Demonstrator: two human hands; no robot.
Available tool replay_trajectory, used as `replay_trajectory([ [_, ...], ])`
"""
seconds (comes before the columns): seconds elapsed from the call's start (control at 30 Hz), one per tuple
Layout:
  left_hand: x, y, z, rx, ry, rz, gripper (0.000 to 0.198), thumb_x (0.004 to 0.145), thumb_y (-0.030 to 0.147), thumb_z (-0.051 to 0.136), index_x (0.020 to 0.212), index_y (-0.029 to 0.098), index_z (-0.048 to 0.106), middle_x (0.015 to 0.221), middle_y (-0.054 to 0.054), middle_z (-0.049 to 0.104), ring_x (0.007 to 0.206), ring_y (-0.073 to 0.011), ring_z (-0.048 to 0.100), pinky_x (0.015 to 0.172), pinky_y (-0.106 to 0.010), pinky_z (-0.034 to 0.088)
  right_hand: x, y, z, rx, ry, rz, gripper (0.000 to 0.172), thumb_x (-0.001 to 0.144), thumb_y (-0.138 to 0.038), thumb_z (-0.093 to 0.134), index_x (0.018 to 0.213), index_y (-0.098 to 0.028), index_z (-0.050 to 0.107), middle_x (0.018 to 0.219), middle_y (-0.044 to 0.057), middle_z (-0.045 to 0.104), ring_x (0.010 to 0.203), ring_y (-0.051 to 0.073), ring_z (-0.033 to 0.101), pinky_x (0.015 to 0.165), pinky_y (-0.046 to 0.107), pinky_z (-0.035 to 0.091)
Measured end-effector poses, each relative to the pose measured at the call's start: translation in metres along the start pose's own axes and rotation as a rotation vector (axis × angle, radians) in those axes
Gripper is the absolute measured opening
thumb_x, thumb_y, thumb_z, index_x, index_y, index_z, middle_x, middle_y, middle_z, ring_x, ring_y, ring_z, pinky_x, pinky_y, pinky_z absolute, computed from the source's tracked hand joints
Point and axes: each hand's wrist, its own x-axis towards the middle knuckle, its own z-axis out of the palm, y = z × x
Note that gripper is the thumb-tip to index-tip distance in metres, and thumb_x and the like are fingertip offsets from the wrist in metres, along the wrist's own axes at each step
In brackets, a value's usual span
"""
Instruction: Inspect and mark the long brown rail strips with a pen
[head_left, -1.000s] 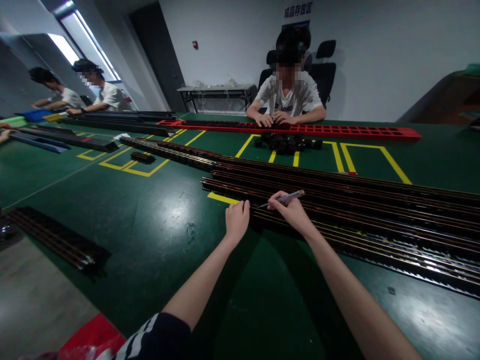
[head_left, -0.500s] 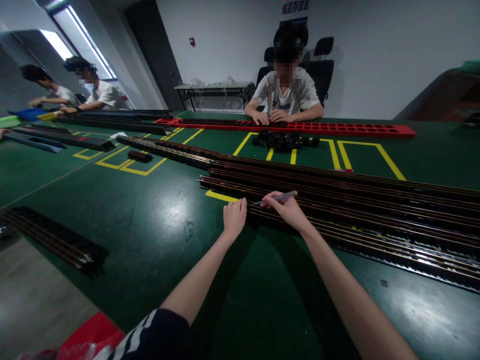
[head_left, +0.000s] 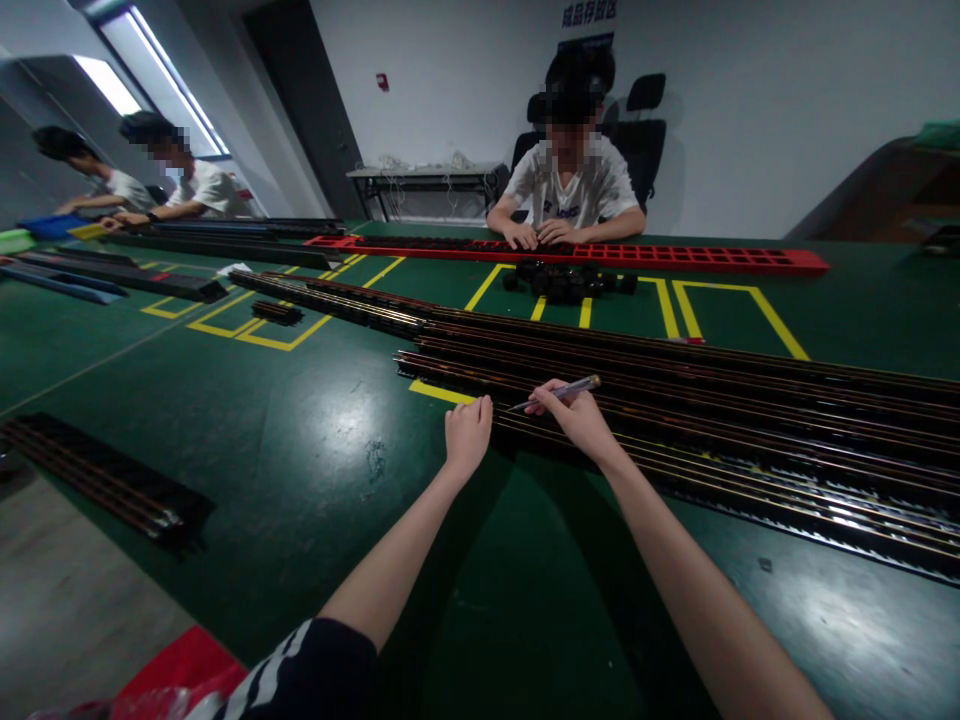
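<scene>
Long dark strips with copper-coloured lines lie side by side across the green table, from the middle to the right edge. My left hand is closed at the left end of the nearest strips; whatever its fingers press on is too small to make out. Just to its right, my right hand grips a thin screwdriver-like tool with a pale handle. The tool's tip points left and down at the near strip, close to my left fingers.
Across the table a person works at a long red slotted tray, near a pile of black parts. A dark strip bundle lies at the left edge. Two more people sit at the far left.
My right hand and the tool have shifted very slightly to the right and up, away from my left hand. My left hand keeps nearly the same place.
</scene>
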Motion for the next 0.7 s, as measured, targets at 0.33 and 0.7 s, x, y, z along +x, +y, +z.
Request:
replay_trajectory([
  [0.33, 0.0008, 0.0030, -0.0010, -0.029, -0.008, -0.069, 0.042, 0.098, 0.024, 0.030, 0.069, 0.019, 0.060, 0.076, -0.004, 0.070, 0.075, -0.0171, 0.064, 0.075, -0.029, 0.040, -0.0025, -0.0042, -0.0013, -0.042, 0.001, -0.002, 0.029, 0.082, -0.047, 0.059, 0.075, -0.020, 0.064, 0.073, 0.005, 0.072, 0.075, 0.020, 0.068, 0.078, 0.036, 0.051],
  [0.7, 0.0052, 0.0012, -0.0058, -0.034, 0.049, -0.158, 0.042, 0.097, 0.025, 0.031, 0.064, 0.019, 0.056, 0.073, -0.005, 0.069, 0.074, -0.0191, 0.065, 0.078, -0.031, 0.040, -0.0065, -0.0072, -0.0065, -0.080, 0.007, 0.004, 0.023, 0.082, -0.042, 0.059, 0.075, -0.021, 0.064, 0.073, 0.004, 0.073, 0.075, 0.020, 0.068, 0.077, 0.035, 0.050],
])
